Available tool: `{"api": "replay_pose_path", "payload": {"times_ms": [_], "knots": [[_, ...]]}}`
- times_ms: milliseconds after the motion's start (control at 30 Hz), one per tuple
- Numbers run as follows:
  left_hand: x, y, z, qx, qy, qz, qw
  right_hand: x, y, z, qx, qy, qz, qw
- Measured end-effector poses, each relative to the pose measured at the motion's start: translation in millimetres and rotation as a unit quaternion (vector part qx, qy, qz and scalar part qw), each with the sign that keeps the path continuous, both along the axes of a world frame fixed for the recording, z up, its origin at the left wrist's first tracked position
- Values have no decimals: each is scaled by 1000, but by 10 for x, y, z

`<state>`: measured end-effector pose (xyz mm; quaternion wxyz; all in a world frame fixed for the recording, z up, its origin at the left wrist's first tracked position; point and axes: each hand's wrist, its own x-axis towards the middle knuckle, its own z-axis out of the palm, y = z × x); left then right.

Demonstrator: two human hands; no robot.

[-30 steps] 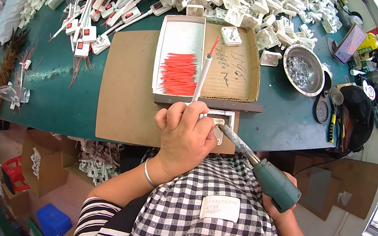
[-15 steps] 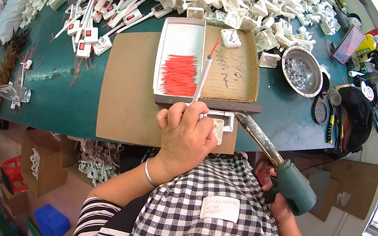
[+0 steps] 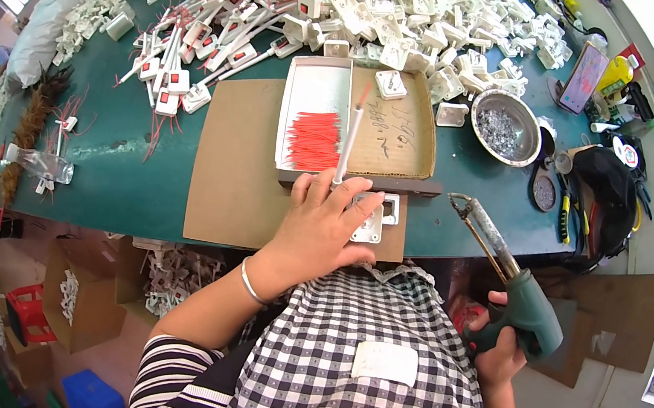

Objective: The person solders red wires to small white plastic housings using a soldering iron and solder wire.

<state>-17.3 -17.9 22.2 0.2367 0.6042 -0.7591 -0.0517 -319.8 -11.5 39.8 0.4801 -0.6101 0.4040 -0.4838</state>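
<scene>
Green table (image 3: 133, 172): left hand (image 3: 323, 229) on white, square-holed switch housing (image 3: 372, 220).

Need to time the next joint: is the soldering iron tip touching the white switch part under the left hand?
Apart. The head view shows the soldering iron tip out over green table, right of the switch part.
</scene>
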Motion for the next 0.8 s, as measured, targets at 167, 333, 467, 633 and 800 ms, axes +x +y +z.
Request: {"api": "replay_pose_path", "payload": {"times_ms": [167, 333, 467, 633, 800], "knots": [[49, -53, -159, -35, 23, -22, 999, -21, 66, -65, 11, -36, -30, 999], [67, -42, -165, -51, 29, -37, 998, 29, 58, -59, 25, -75, -49, 996], [54, -67, -189, -54, 31, -28, 998, 142, -44, -81, 42, -114, -52, 991], [60, -62, -178, -71, 63, -6, 996, 197, -94, -84, 23, -179, -58, 982], [467, 260, -87, -122, 228, 91, 962, 159, -192, -103, 44, -195, -78, 977]]}}
